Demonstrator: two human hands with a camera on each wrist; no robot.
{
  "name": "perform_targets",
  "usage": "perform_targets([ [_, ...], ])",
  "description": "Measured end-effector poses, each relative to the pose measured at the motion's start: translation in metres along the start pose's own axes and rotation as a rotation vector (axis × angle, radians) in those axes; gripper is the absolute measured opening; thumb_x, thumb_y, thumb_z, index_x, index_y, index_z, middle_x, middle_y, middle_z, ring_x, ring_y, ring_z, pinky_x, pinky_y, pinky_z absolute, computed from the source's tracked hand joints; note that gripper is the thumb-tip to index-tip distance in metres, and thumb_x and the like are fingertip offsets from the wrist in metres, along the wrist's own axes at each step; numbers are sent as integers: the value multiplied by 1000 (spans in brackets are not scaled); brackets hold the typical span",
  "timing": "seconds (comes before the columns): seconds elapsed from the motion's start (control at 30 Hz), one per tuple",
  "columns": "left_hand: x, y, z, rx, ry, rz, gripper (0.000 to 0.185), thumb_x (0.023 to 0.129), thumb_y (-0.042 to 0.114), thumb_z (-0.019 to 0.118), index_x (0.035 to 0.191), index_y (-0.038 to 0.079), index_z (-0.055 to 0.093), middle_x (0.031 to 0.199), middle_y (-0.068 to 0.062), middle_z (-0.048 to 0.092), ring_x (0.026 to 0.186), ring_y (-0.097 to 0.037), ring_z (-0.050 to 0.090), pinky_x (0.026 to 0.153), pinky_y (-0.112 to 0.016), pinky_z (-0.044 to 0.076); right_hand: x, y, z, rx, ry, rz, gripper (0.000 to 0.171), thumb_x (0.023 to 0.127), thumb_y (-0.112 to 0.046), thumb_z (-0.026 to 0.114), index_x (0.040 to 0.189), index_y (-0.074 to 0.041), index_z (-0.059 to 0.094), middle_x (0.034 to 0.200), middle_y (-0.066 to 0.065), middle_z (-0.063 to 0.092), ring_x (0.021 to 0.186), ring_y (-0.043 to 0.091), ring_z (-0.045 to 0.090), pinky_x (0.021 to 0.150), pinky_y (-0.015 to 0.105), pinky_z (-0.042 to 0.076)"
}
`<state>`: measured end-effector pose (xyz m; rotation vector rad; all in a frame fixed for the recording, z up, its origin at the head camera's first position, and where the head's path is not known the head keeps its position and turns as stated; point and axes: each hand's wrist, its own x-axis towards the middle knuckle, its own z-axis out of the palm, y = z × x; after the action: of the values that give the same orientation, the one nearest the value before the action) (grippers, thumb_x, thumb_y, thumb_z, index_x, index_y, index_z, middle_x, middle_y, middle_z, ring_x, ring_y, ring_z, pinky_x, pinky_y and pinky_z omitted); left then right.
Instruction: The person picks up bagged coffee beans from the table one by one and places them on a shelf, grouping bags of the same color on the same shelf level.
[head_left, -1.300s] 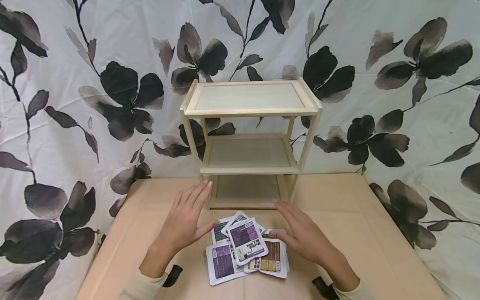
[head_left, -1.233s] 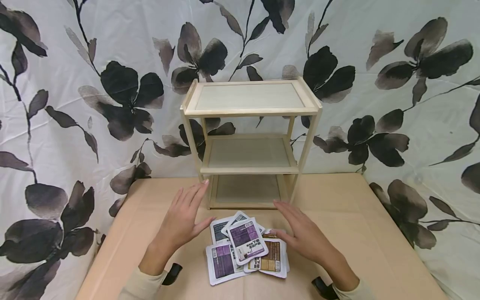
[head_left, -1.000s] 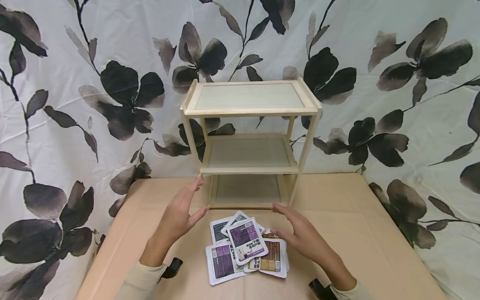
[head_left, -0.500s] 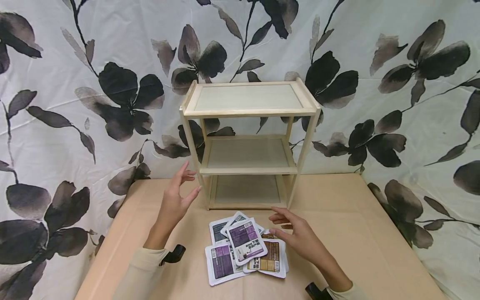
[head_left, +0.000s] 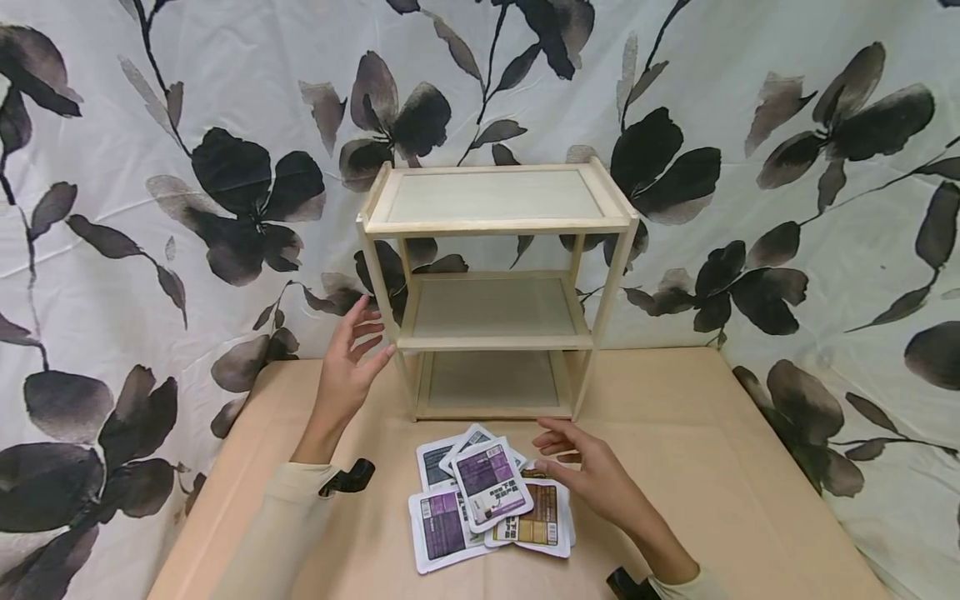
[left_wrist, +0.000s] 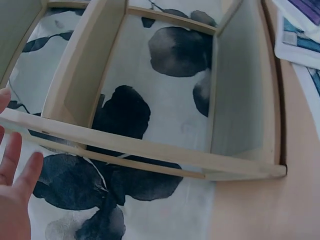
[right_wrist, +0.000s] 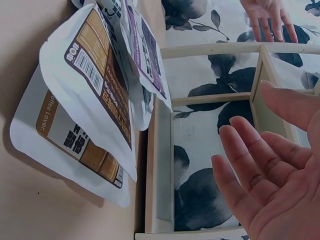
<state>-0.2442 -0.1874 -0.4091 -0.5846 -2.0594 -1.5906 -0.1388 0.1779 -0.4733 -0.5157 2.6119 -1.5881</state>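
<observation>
My left hand (head_left: 347,371) is raised beside the left front post of a small three-tier wooden shelf (head_left: 495,196). Its fingers are spread and slightly bent, with nothing in them; whether a fingertip touches the post I cannot tell. In the left wrist view, thumb and fingers lie at the frame's edge by that post (left_wrist: 150,147). Over the right side of a pile of coffee packets hovers my right hand (head_left: 592,471), fingers loosely bent and holding nothing. On top lies a purple-labelled packet (head_left: 491,483), with a brown-labelled packet (head_left: 546,515) to its right. Another purple packet (head_left: 446,527) is at the lower left.
The shelf stands at the back of a tan-covered table (head_left: 660,417). Behind it hangs a white cloth (head_left: 795,150) printed with dark flowers. A blue-grey packet (head_left: 433,468) lies at the pile's back left, in front of the shelf.
My left hand has moved from beside the pile up and forward to the shelf's left front post. My right hand has lowered slightly, its fingers bending more. Packets and shelf stay put.
</observation>
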Motion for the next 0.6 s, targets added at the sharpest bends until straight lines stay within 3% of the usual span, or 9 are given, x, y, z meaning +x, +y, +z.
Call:
perform_targets([
  [0.17, 7, -6, 1, -134, -42, -7, 85, 88, -15, 68, 159, 15, 32, 143, -16, 44, 125, -34, 51, 104, -29, 49, 0, 3, 3, 28, -18, 7, 58, 92, -21, 76, 143, -6, 52, 118, 9, 70, 108, 34, 68, 93, 39, 57],
  [0.3, 10, -9, 4, -205, -62, -31, 85, 88, -16, 66, 159, 17, 32, 141, -15, 44, 126, -31, 51, 102, -27, 50, 2, 9, 6, 46, -24, 1, 56, 92, -17, 76, 142, -6, 53, 118, 13, 69, 107, 36, 67, 90, 31, 56],
  [0.43, 12, -11, 8, -250, -54, -51, 82, 89, -16, 66, 157, 14, 35, 138, -21, 45, 122, -33, 56, 98, -27, 52, 4, 14, 9, 79, -40, -2, 54, 92, -11, 75, 142, -4, 52, 118, 16, 68, 107, 38, 67, 90, 33, 57],
  [0.6, 16, -14, 9, -297, -29, -52, 77, 89, -17, 65, 155, 9, 37, 135, -30, 46, 112, -22, 63, 93, -25, 54, 7, 19, 11, 122, -57, -6, 54, 91, -6, 74, 141, -2, 52, 119, 18, 67, 107, 40, 67, 89, 33, 58],
])
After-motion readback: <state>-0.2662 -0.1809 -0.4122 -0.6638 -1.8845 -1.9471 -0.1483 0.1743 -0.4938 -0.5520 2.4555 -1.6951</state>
